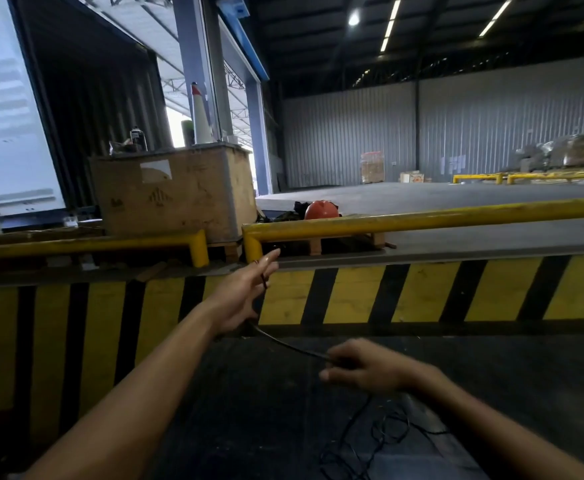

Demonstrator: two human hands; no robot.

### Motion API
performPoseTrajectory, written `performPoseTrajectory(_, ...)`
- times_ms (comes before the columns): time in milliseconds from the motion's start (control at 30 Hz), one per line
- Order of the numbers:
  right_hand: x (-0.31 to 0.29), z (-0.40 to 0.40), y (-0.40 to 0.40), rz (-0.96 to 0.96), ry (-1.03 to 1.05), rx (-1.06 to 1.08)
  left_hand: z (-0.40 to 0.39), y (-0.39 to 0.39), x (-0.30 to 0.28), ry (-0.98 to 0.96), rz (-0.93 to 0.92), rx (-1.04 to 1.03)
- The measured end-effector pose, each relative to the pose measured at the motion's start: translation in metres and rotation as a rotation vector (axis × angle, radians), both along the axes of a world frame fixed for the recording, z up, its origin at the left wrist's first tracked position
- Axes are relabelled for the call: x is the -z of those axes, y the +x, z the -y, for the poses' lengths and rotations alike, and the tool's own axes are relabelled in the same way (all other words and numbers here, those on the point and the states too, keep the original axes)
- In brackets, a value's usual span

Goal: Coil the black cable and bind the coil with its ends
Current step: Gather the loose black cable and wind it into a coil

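A thin black cable (pixel 289 345) runs taut between my two hands. My left hand (pixel 245 292) is stretched forward at the striped dock edge, fingers extended, with the cable crossing its palm and passing between its fingers. My right hand (pixel 360 370), lower and to the right and blurred by motion, pinches the cable. Below my right hand the cable hangs down into loose tangled loops (pixel 370 441) on the dark floor.
A yellow-and-black striped dock wall (pixel 422 292) stands right ahead, topped by yellow guard rails (pixel 387 221). A large brown crate (pixel 176 192) sits behind the left rail, and an orange hard hat (pixel 321 210) lies beside it. Open warehouse floor stretches beyond.
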State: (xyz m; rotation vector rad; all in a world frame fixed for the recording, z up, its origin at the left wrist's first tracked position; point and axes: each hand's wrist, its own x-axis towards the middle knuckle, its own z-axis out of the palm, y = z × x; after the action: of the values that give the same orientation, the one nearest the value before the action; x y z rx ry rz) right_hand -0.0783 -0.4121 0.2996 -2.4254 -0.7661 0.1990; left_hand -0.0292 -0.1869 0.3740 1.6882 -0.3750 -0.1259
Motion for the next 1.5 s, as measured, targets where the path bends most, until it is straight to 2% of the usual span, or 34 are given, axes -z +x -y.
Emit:
performPoseTrajectory(67,-0.024,0.027,0.006,0.083,0.063,0.036,-0.009,0.004,0.007,0.329,0.008,-0.006)
performPoseTrajectory(133,-0.046,0.044,0.013,0.208,0.121,0.077,-0.008,0.001,0.014,0.67,0.015,0.074)
performPoseTrajectory(200,-0.06,0.051,0.021,0.35,0.151,0.164,0.001,-0.009,0.018,0.803,-0.032,0.242)
performPoseTrajectory(267,-0.064,0.049,0.031,0.507,0.224,0.272,0.012,-0.017,0.02,0.691,-0.167,0.449)
performPoseTrajectory(367,-0.052,0.039,0.038,0.579,0.394,0.416,0.027,-0.026,0.017,0.3,-0.354,0.67)
performPoseTrajectory(400,-0.043,0.033,0.037,0.515,0.448,0.426,0.031,-0.029,0.014,0.175,-0.372,0.738)
performPoseTrajectory(467,-0.015,0.011,0.03,0.228,0.566,0.322,0.041,-0.032,0.006,-0.058,-0.338,0.814)
performPoseTrajectory(500,0.002,-0.003,0.024,0.092,0.549,0.247,0.046,-0.031,0.002,-0.149,-0.299,0.788)
performPoseTrajectory(533,0.02,-0.016,0.018,0.045,0.423,0.195,0.049,-0.029,-0.003,-0.219,-0.255,0.719)
performPoseTrajectory(633,0.054,-0.038,0.005,0.017,0.114,0.08,0.05,-0.016,-0.004,-0.23,-0.083,0.41)
performPoseTrajectory(733,0.042,-0.024,0.002,0.048,-0.024,0.029,0.038,-0.004,0.009,0.046,0.12,0.173)
performPoseTrajectory(833,0.002,0.006,0.007,0.13,-0.075,0.047,0.021,0.006,0.028,0.545,0.267,0.091)
performPoseTrajectory(900,-0.024,0.027,0.013,0.206,-0.06,0.1,0.014,0.007,0.039,0.789,0.16,0.18)
performPoseTrajectory(967,-0.045,0.041,0.017,0.295,-0.037,0.156,0.012,-0.001,0.043,0.904,0.042,0.308)
performPoseTrajectory(1033,-0.057,0.05,0.021,0.39,0.015,0.228,0.017,-0.014,0.041,0.801,-0.097,0.464)
performPoseTrajectory(1100,-0.058,0.054,0.028,0.472,0.109,0.317,0.023,-0.025,0.037,0.509,-0.279,0.596)
performPoseTrajectory(1167,-0.049,0.051,0.034,0.492,0.208,0.405,0.029,-0.03,0.031,0.21,-0.354,0.671)
performPoseTrajectory(1233,-0.029,0.037,0.035,0.366,0.312,0.402,0.038,-0.029,0.023,-0.043,-0.337,0.734)
performPoseTrajectory(1300,0.003,0.012,0.029,0.224,0.28,0.257,0.05,-0.028,0.012,-0.254,-0.287,0.735)
performPoseTrajectory(1400,0.046,-0.034,0.007,0.116,0.064,0.099,0.062,-0.02,-0.001,-0.347,-0.149,0.529)
performPoseTrajectory(1500,0.048,-0.04,-0.003,0.042,-0.17,0.009,0.051,-0.01,-0.003,-0.181,0.036,0.292)
